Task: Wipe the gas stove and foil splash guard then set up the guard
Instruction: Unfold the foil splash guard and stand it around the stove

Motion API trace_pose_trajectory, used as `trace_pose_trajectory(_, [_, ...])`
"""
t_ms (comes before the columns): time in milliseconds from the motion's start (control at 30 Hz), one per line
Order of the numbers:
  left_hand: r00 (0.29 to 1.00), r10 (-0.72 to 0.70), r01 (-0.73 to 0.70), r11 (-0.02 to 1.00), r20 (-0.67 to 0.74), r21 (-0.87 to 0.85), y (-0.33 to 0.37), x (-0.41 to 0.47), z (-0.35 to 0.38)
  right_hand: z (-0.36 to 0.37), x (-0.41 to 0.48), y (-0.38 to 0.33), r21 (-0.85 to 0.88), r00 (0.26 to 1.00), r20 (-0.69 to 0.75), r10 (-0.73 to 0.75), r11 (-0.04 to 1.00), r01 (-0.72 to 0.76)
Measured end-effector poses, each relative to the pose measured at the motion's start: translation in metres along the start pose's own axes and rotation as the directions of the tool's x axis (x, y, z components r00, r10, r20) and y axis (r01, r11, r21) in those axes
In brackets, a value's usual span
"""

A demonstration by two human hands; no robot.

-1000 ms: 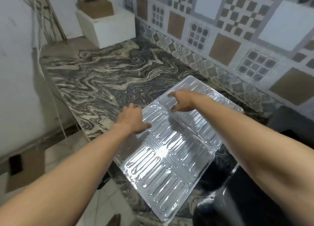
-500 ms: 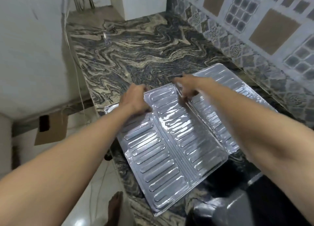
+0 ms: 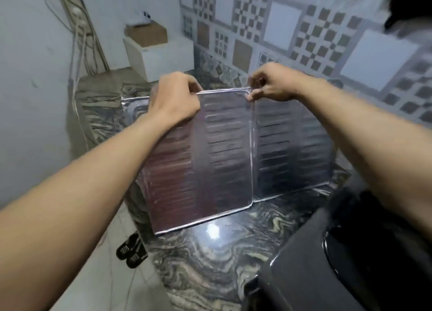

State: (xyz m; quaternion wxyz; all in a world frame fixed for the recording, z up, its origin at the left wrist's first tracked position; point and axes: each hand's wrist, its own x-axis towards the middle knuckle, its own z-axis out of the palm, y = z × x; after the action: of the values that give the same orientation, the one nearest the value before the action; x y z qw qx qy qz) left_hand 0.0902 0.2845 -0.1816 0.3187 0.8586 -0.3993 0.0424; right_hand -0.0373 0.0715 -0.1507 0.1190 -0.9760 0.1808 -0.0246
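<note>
Both hands pinch the top edge of the foil guard (image 3: 224,147). Left hand (image 3: 174,99) is closed over the top of the left panel, fingers curled behind the rim; right hand (image 3: 272,83) grips the top at the fold between the middle and right panels, thumb in front. The guard hangs below the hands, roughly upright, ribbed panels facing the camera, its bottom edge at or just above the counter (image 3: 224,259); contact there is hard to tell through the motion blur. Holding at the top likely lets the panels swing at the creases so the sheet can be stood up; looks like the set-up step, with wiping judged done, though no cloth is in view.

A third panel shows past the left hand, half hidden. The stove (image 3: 339,271), dark and glossy, sits below and right of the right hand, near the guard but apart from it. Thin foil, so it probably bends easily if squeezed.

The counter is swirled dark marble, shiny, with a light glare under the guard. Patterned tile wall (image 3: 280,30) beyond the hands, white box (image 3: 161,53) far behind the left hand, shoes (image 3: 132,252) on the floor below the left forearm.
</note>
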Motion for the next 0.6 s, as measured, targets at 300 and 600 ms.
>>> trace_pose_trajectory(300, [0.950,0.009,0.004,0.999,-0.312,0.040,0.037,0.003,0.019,-0.030,-0.055,0.007,0.108,0.980,-0.156,0.125,0.988,-0.109])
trace_pose_trajectory(600, [0.865,-0.487,0.431,0.603,0.118,-0.671,0.088,0.002,0.057,-0.023,-0.061,0.006,0.241,0.941,-0.235,0.245,0.952,-0.188])
